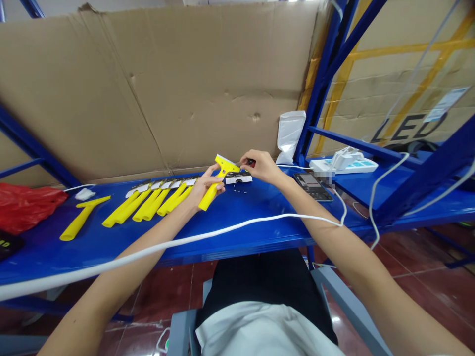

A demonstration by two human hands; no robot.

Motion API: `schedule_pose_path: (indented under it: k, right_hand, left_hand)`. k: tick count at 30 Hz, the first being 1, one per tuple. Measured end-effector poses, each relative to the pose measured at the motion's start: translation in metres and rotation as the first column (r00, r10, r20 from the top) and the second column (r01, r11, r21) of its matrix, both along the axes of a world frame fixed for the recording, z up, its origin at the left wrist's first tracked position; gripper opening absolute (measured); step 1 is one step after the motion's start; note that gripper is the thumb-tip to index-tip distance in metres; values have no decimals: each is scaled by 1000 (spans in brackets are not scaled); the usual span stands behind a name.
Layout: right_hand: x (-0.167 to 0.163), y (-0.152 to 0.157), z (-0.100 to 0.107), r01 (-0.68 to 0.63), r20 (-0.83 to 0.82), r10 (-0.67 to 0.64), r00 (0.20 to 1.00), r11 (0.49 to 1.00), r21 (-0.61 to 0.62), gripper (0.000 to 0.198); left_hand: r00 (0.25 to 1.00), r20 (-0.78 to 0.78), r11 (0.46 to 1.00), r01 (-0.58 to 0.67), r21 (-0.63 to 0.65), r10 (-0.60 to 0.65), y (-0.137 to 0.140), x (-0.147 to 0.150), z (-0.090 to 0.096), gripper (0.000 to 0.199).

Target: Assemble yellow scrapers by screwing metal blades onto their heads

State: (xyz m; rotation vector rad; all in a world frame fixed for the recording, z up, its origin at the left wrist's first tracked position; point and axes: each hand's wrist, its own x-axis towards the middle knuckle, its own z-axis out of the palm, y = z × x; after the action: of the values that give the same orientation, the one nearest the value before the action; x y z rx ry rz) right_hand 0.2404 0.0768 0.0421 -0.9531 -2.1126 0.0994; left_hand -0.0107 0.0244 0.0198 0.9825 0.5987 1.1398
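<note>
A yellow scraper [209, 197] is in my left hand [208, 185], its handle slanting down and its wide head tipped up to the right. A pale blade edge shows along the top of the head. My right hand [261, 165] is closed beside the right end of that head, fingers pinched round a small red-and-black tool [251, 162], mostly hidden. Under the hands lies a small black-and-white box [238, 178], with several tiny loose parts [235, 191] in front of it. Left of my left hand, several yellow scrapers [143, 202] lie in a row with black-and-white heads.
Another yellow scraper [77, 223] lies apart at left, near a red plastic bag [29, 205]. A white cable [230, 227] crosses in front of my forearms. A phone [313, 188] and a white power strip [365, 166] are at right. Cardboard [208, 89] stands behind the blue shelf [260, 212].
</note>
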Motion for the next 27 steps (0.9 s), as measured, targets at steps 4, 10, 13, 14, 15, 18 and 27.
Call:
schedule_pose_path:
  k: [4,10,13,14,15,18,27]
  right_hand:
    - [-2,-5,3,-6,-77,10,997,999,48,14]
    - [-5,-6,5,-11,-285,121,951,934,357,15]
    - [-7,-6,4,-7,-308,173,935,880,474,14]
    - [-8,-6,4,-3,-301,172,938,871,490,13]
    - [-8,-6,3,3,-292,165,942,866,500,13]
    - [-8,-7,2,6,-260,153,953,853,522,14]
    - [-11,-7,-2,-85,-171,184,968,881,466,24]
  left_hand:
    - [1000,13,1000,-7,-4,7,1,-1,0,68]
    - [1000,18,1000,4,3,-4,-2,-1,1,71]
    - [1000,17,1000,13,9,-13,-3,-2,2,73]
    - [1000,16,1000,16,9,-16,-3,-2,2,73]
    - [1000,14,1000,16,7,-16,-4,-2,2,73]
    - [1000,8,1000,9,7,-9,-5,-2,2,70]
    - [998,35,997,55,46,-56,-7,-6,11,66]
